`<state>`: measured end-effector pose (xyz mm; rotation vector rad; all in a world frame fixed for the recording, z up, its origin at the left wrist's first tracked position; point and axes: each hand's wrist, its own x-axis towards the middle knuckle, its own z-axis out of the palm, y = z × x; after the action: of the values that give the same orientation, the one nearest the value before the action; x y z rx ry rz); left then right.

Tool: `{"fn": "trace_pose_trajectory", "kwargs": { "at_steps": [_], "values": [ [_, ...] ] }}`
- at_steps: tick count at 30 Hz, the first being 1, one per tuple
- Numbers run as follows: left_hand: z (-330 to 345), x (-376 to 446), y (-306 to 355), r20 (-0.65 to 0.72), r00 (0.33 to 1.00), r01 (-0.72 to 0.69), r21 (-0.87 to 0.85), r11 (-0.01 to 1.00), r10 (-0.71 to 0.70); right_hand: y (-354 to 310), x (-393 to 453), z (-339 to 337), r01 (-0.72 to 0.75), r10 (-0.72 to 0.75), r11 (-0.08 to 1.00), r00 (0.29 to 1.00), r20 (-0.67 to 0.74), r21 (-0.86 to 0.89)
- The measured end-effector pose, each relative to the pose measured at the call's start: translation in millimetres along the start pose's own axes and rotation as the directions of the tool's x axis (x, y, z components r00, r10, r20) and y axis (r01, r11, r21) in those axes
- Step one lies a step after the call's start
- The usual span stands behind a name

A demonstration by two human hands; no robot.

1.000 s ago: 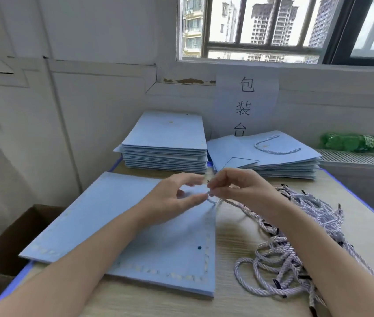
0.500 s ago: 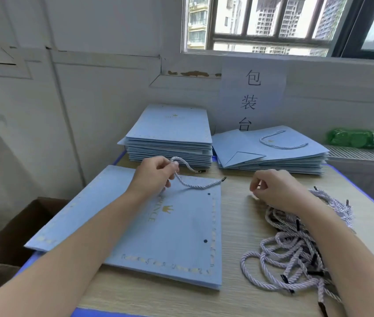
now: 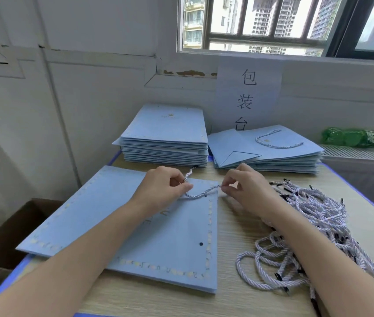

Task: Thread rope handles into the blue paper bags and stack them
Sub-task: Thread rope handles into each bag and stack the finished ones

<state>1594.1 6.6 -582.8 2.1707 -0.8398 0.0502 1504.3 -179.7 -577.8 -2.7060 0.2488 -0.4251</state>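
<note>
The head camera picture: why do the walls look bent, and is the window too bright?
Head view: the wide-angle lens bows the white wall and tan wooden table edges outward; daylight through the barred window washes out the towers outside, while the flat blue paper bag stays evenly lit and sharp.

Bare table (image 3: 234, 229) runs down the frame's centre between the flat bag (image 3: 135, 225) and the rope pile (image 3: 307, 225). Two bag stacks (image 3: 165, 145) block the upper centre.

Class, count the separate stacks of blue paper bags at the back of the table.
2: one stack without handles at back left, one stack with a rope handle on top at back right. A separate bag lies flat in front.
</note>
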Motion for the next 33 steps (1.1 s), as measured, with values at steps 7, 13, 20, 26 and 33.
{"fn": "trace_pose_trajectory", "kwargs": {
  "at_steps": [7, 13, 20, 26, 33],
  "values": [
    [-1.0, -5.4, 7.1, 0.059, 0.998, -0.04, 0.112, 0.993, 0.034, 24.2, 1.9, -36.7, -0.118, 0.451, 0.742, 0.816, -0.362, 0.66],
    [1.6, -15.5, 17.3, 0.237, 0.971, -0.138, 0.426, 0.894, 0.037, 13.3, -3.7, -40.6, -0.053, 0.387, 0.507, 0.906, -0.172, 0.86],
    [11.9, -25.7, 30.7, 0.391, 0.92, -0.236, 0.578, 0.781, -0.011, -9.4, -4.9, -11.6, -0.085, 0.077, 0.891, 0.996, 0.036, 0.446],
    [-3.6, -23.5, 29.0, 0.425, 0.905, -0.251, 0.465, 0.849, 0.035, -10.2, -7.6, -17.2, 0.019, -0.028, 0.969, 0.999, 0.035, 0.245],
    [1.7, -58.1, 9.9, 0.288, 0.955, -0.194, 0.416, 0.888, 0.073, -24.1, -15.8, -19.1, 0.098, -0.166, 0.928, 0.972, 0.164, 0.36]
  ]
}}
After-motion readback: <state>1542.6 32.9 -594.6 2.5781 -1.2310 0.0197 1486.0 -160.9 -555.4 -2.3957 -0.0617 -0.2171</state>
